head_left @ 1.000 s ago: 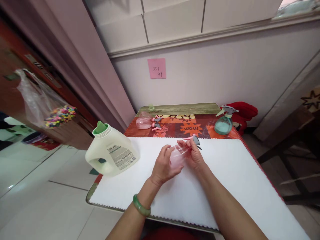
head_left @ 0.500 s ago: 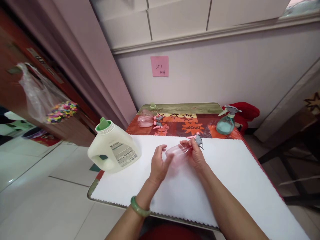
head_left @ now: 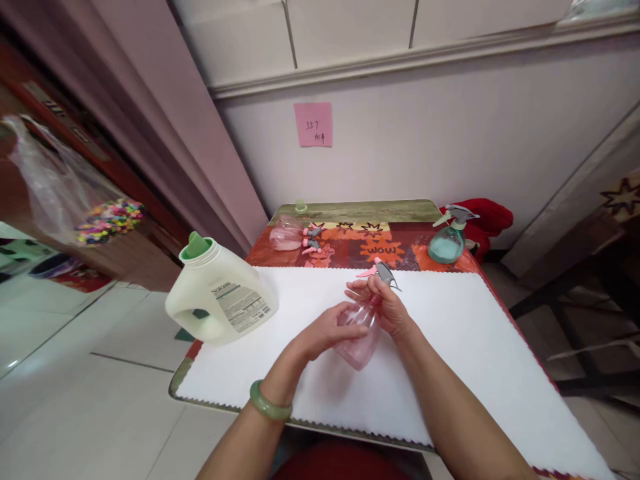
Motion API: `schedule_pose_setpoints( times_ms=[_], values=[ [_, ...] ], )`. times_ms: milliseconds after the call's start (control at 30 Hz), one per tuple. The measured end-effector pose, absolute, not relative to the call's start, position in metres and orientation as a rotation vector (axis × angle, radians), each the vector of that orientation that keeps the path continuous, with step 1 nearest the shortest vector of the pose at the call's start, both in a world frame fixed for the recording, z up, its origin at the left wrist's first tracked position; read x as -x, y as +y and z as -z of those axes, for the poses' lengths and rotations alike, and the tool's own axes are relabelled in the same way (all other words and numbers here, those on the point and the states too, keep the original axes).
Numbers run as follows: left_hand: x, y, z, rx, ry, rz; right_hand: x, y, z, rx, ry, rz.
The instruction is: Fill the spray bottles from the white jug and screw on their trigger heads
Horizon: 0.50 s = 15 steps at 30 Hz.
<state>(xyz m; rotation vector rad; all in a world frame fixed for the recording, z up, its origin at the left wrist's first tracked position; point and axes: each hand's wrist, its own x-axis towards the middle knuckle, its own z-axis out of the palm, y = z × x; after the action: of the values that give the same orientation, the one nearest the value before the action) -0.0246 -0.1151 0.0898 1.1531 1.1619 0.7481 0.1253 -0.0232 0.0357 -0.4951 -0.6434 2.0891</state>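
Observation:
A clear pink spray bottle (head_left: 359,352) with a grey and pink trigger head is held tilted above the white mat (head_left: 450,373). Around the bottle's body, my left hand (head_left: 324,330) grips with the thumb on the near side. My right hand (head_left: 391,310) closes on the neck, just under the trigger head; some of its fingers lie hidden behind the bottle. To the left of my hands stands a large whitish jug (head_left: 260,283) with a green spout and a printed label.
Pink spray bottles (head_left: 285,237) lie on their sides at the back left, near a small pale green cap (head_left: 301,208). A green spray bottle (head_left: 447,248) holding liquid stands at the back right. Left of the table hangs a plastic bag (head_left: 55,173) of colourful bits.
My left hand has come from beside the bottle to grip its body. The bottle has swung more upright, its base lower and nearer me. The view has shifted slightly.

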Motion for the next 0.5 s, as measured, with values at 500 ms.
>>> schedule_pose_setpoints(
  times_ms=[500],
  values=[
    [0.088,-0.128,-0.078,-0.618,1.181,-1.409,-0.216,0.015,-0.068,0.787,-0.845,-1.122]
  ],
)
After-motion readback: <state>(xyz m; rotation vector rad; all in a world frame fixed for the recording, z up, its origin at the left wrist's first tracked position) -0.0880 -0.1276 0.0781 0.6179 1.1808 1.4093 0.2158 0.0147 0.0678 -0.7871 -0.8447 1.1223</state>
